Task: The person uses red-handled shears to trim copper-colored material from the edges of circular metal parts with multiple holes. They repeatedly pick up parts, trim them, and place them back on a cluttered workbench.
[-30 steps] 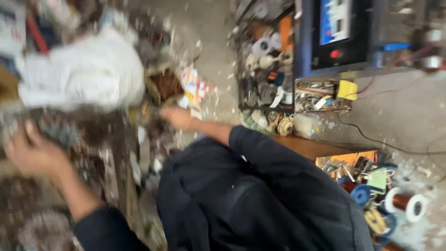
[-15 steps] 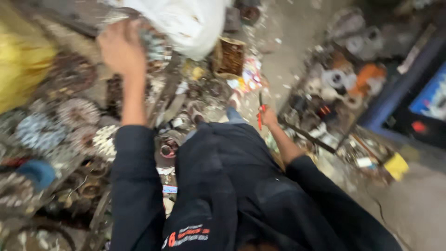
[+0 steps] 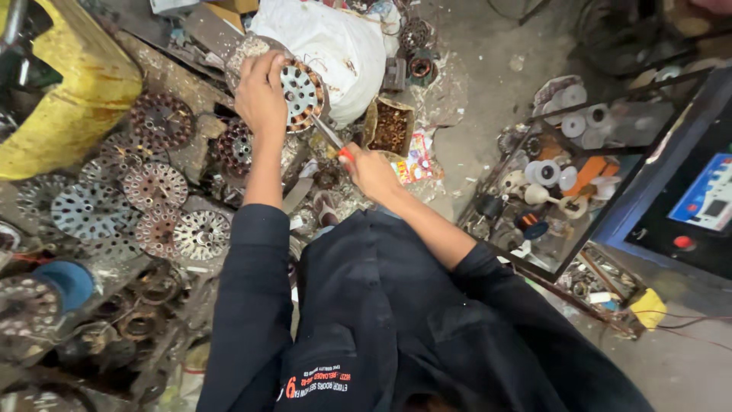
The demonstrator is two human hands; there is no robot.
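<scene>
My left hand [image 3: 261, 93] grips a round metal stator disc [image 3: 301, 92] with copper windings round its rim, holding it on edge against a white sack [image 3: 335, 42]. My right hand [image 3: 371, 172] is closed on a red-handled screwdriver [image 3: 329, 135]. Its metal shaft slants up and left, and the tip touches the lower rim of the disc. Both arms wear dark sleeves.
Several similar wound discs [image 3: 156, 185] lie piled at the left beside a yellow block [image 3: 72, 91]. A small box of rusty parts [image 3: 390, 127] sits near the right hand. A rack with white tape rolls [image 3: 564, 152] and a blue machine panel [image 3: 705, 202] stand at the right.
The view has swung and steadied. My left hand now holds the disc upright, and my right hand has brought the screwdriver up from near my lap to the disc's rim.
</scene>
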